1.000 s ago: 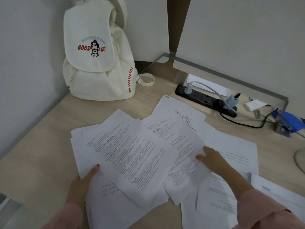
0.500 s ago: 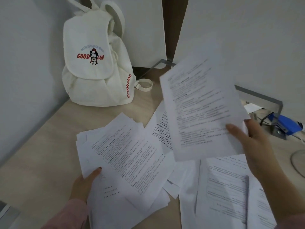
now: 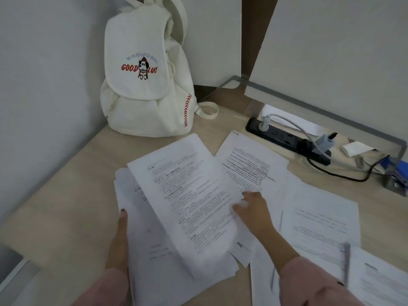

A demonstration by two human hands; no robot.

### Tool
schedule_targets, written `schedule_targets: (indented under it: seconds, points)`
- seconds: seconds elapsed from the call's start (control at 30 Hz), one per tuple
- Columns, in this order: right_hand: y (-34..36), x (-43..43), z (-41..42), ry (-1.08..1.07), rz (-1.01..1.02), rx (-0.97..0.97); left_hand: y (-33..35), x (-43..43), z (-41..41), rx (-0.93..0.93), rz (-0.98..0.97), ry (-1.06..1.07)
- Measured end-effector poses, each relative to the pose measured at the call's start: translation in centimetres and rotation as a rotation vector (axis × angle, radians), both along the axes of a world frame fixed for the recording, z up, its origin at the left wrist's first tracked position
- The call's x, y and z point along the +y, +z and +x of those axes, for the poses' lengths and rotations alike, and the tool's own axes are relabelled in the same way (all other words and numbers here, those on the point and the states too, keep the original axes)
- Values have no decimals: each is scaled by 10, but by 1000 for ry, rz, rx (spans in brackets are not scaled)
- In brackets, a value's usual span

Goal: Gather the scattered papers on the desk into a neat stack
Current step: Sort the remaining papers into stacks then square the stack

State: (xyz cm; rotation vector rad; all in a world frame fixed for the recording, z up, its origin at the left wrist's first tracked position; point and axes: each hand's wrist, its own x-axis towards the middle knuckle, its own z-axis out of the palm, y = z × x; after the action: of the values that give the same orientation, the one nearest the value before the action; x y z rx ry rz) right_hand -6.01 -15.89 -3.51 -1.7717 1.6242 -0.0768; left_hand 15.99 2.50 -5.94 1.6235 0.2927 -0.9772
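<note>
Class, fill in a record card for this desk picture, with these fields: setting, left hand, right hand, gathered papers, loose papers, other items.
setting: light wooden desk in a wall corner
left hand: holds the left edge of the paper pile, thumb on top
right hand: rests on paper at the pile's right edge; fingers blurred
gathered papers: several overlapping printed sheets, edges uneven
loose papers: loose sheets spread to the right, not yet stacked
other items: white backpack against the wall; black power strip with plugs
</note>
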Motion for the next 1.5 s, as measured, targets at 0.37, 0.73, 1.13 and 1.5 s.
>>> schedule_targets:
  seconds: [0.37,0.73,1.13,1.5]
  points:
    - [-3,55,8,412,77,-70,-2,3,-2,-130,73,-206]
    - [19,34,-59,-859,456,-526,-7,2,1,-221,123,-265]
    - [49,20,-29,-609,186,-520,-2,2,-1,-218,126,-274]
    - [134,0,-60,-448,297,-1272,6,-3,3,-177,227,-358]
